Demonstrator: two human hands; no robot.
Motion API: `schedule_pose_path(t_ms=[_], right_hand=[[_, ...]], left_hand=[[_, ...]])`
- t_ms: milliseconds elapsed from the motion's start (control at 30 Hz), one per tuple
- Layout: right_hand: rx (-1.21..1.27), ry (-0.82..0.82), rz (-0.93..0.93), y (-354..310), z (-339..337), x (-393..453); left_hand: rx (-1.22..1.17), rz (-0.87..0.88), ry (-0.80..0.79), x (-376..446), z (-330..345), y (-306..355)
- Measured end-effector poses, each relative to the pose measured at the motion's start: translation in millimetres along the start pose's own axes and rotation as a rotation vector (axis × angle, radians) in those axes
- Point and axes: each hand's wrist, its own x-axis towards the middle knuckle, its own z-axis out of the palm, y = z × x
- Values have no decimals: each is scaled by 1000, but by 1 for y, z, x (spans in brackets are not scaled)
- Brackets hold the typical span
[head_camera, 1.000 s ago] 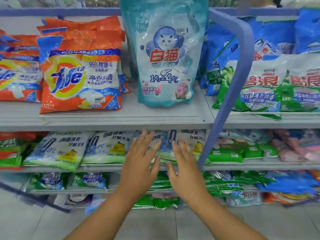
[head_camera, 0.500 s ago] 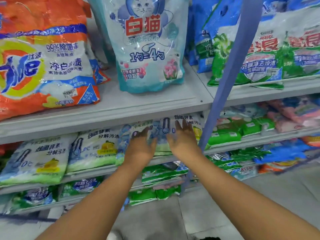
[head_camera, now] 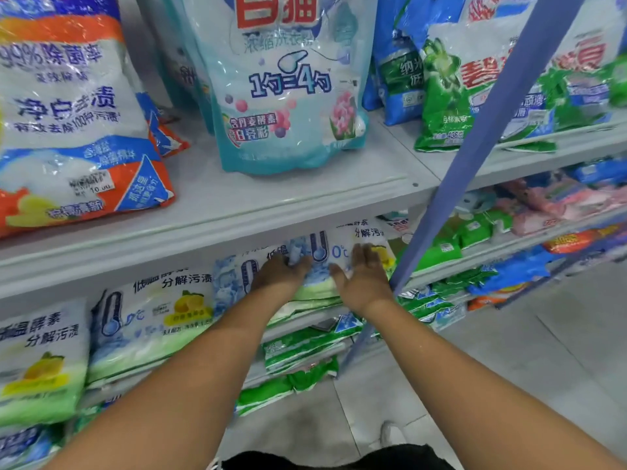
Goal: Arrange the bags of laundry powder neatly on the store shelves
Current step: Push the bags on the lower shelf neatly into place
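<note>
A white, blue and green laundry powder bag [head_camera: 324,252] with a thermometer picture lies flat on the second shelf [head_camera: 315,322], on top of similar bags. My left hand [head_camera: 281,276] grips its left part with curled fingers. My right hand [head_camera: 364,281] rests flat on its right part with the fingers straight. Two matching bags [head_camera: 152,320] lie to the left on the same shelf.
The upper shelf [head_camera: 203,228] carries an orange and white bag [head_camera: 68,130], an upright teal bag [head_camera: 288,96] and green bags [head_camera: 451,106]. A blue slanted post [head_camera: 475,157] stands just right of my right hand. Green bags [head_camera: 298,347] fill the lower shelves above the grey floor [head_camera: 509,351].
Both hands moved forward from in front of the shelves onto the thermometer bag. The camera came closer and lower. My left fingers have curled on the bag.
</note>
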Motion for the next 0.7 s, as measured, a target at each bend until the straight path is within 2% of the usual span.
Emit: schedule_pose_path(t_ms=[100, 233, 433, 533, 633, 700], right_hand=[[-30, 28, -13, -1, 1, 1], [-124, 43, -100, -5, -6, 3], [6, 195, -155, -6, -14, 0], [-66, 96, -68, -9, -18, 0], [-37, 70, 4, -18, -27, 7], [10, -23, 29, -20, -33, 6]], left_hand=[[-91, -14, 8, -8, 0, 4], [-101, 2, 108, -29, -16, 11], [-302, 46, 191, -57, -21, -27], [-401, -21, 189, -76, -5, -54], [-449, -101, 168, -89, 6, -83], [-505, -143, 181, -91, 0, -101]])
